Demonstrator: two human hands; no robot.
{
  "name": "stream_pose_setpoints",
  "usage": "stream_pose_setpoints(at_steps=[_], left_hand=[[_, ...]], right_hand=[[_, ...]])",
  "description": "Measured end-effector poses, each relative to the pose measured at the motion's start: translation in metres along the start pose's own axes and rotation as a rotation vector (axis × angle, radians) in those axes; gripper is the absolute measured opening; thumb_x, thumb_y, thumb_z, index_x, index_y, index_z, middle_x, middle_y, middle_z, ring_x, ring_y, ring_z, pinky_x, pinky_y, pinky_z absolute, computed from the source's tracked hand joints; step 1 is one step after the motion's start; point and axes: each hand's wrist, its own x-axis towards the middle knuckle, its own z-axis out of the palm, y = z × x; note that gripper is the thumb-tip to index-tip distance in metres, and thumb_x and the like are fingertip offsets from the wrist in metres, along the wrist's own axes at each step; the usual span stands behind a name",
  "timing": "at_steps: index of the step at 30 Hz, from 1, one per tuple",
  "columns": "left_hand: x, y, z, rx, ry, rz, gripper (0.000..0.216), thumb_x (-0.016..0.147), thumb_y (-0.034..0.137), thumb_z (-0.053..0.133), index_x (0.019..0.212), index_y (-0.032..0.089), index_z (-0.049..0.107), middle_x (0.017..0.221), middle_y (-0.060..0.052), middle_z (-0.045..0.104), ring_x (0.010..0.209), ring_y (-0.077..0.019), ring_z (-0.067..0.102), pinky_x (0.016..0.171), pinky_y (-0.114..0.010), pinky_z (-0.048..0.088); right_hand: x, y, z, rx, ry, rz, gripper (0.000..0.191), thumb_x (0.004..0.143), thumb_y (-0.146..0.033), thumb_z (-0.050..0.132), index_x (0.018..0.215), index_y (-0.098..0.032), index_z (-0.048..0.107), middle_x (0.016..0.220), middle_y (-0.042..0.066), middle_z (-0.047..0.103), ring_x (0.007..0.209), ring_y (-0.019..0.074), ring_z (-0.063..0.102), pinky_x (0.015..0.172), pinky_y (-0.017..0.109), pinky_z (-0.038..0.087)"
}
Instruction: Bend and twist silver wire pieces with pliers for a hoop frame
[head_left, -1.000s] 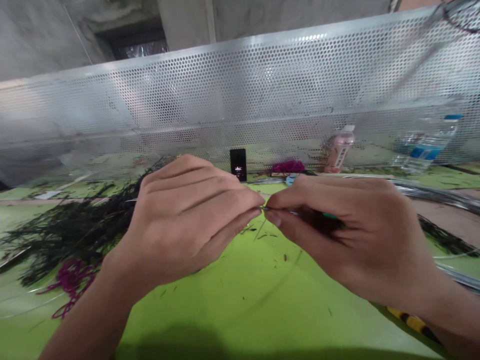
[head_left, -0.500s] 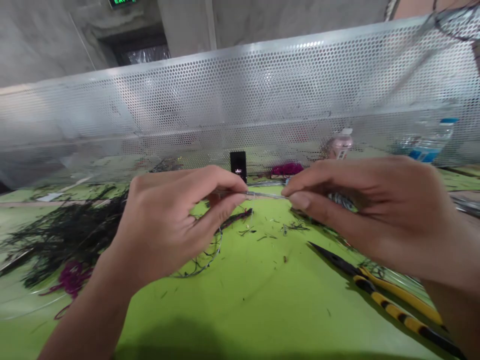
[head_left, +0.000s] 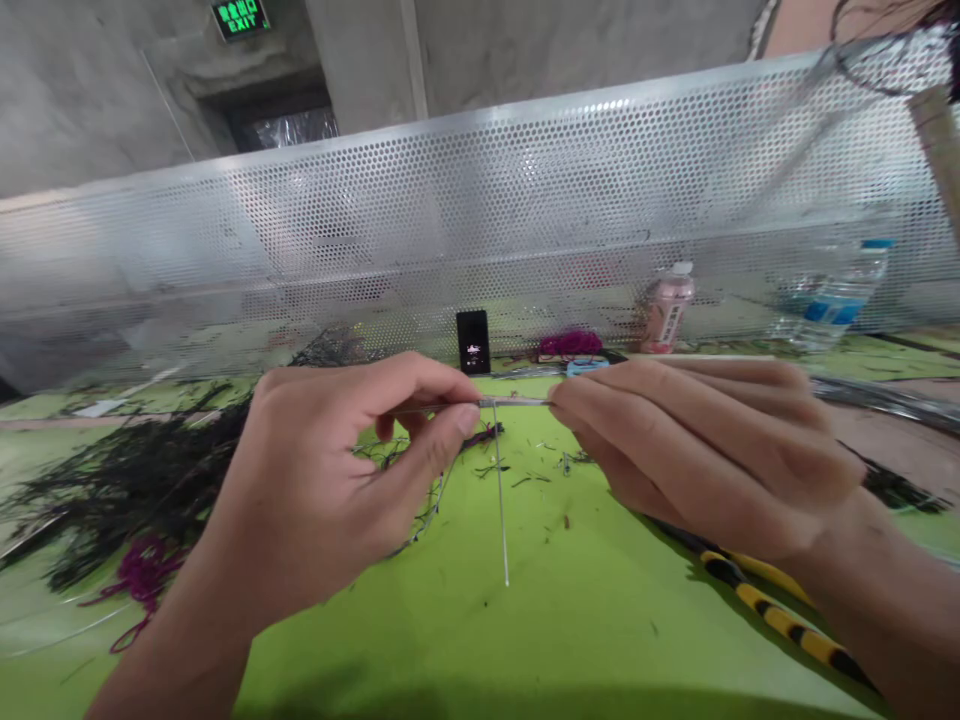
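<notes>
A thin silvery wire (head_left: 517, 401) runs level between my two hands above the green tabletop. My left hand (head_left: 352, 460) is closed, pinching it between thumb and forefinger. From beside that pinch, a thin straight end (head_left: 502, 510) hangs down toward me. My right hand (head_left: 697, 450) is closed too, its fingertips on the right part of the wire, with the thumb hidden behind the fingers. Below my right hand lie pliers (head_left: 780, 610) with yellow and black handles, their jaws mostly covered. A curved wire with short offshoots (head_left: 427, 520) lies beneath my left hand.
Dark wiry strands (head_left: 142, 480) pile up at left, beside purple yarn (head_left: 142, 570). At the back stand a phone (head_left: 472, 342), more purple yarn (head_left: 570, 344), a pink bottle (head_left: 666, 312) and a clear bottle (head_left: 840, 305). Behind them rises a perforated metal panel (head_left: 420, 220). Clippings dot the green tabletop (head_left: 570, 620).
My right hand has rolled over, so its back and fingers now face me and its thumb is hidden. A thin wire end now hangs down beside my left fingertips.
</notes>
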Motion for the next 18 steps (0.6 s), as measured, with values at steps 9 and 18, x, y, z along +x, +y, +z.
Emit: stream_pose_setpoints(at_steps=[9, 18], left_hand=[[0.0, 0.001, -0.001, -0.061, -0.092, -0.091, 0.01, 0.094, 0.029, 0.065, 0.091, 0.029, 0.075, 0.058, 0.011, 0.067, 0.043, -0.0054, 0.05, 0.04, -0.017, 0.036], [-0.002, 0.013, 0.0, -0.151, -0.141, -0.081, 0.01, 0.092, 0.024, 0.065, 0.09, 0.029, 0.074, 0.068, 0.012, 0.073, 0.052, -0.0057, 0.065, 0.047, -0.014, 0.046]], right_hand=[[-0.008, 0.004, 0.01, 0.008, -0.035, 0.016, 0.011, 0.088, -0.008, 0.07, 0.084, -0.018, 0.07, 0.075, 0.004, 0.074, 0.061, 0.0164, 0.066, 0.048, 0.031, 0.049], [0.002, -0.016, 0.006, 0.201, -0.019, 0.163, 0.01, 0.093, -0.011, 0.068, 0.099, -0.018, 0.069, 0.085, 0.004, 0.077, 0.072, 0.016, 0.072, 0.059, 0.03, 0.053]])
